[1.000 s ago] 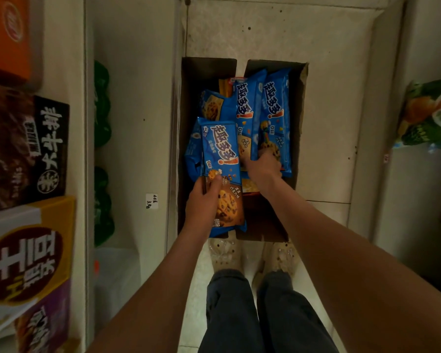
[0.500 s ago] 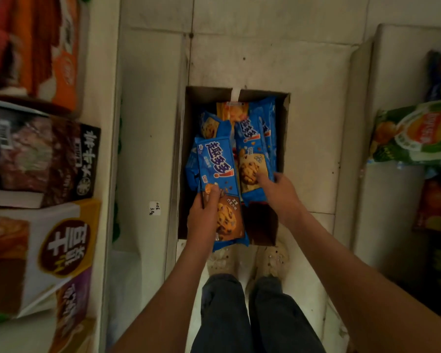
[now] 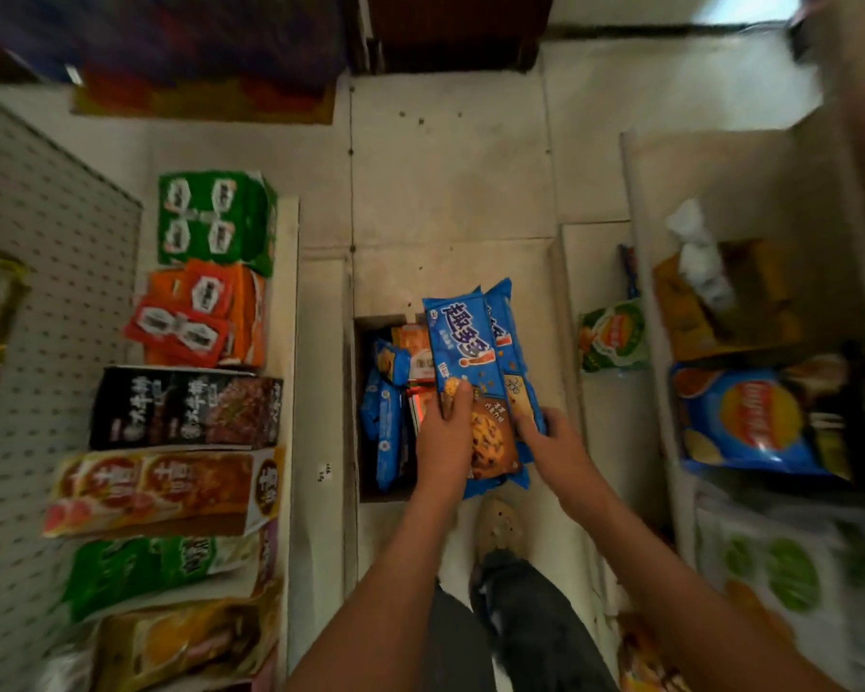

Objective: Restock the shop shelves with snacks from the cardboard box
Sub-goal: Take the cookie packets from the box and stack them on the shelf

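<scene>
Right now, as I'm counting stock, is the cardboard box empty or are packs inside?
Not empty. Blue packs stand inside the cardboard box, beside the held packs that the left hand and right hand grip.

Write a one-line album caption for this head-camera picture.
Left hand and right hand grip blue cookie packs above the cardboard box between snack shelves.

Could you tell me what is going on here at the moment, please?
A person stands over the cardboard box on the floor between stocked shop shelves. The left hand grips a blue cookie packet, and the right hand grips a second blue packet just behind it, both held up over the box. More blue packets lie in the box. Neither held packet is on a shelf yet.
</scene>
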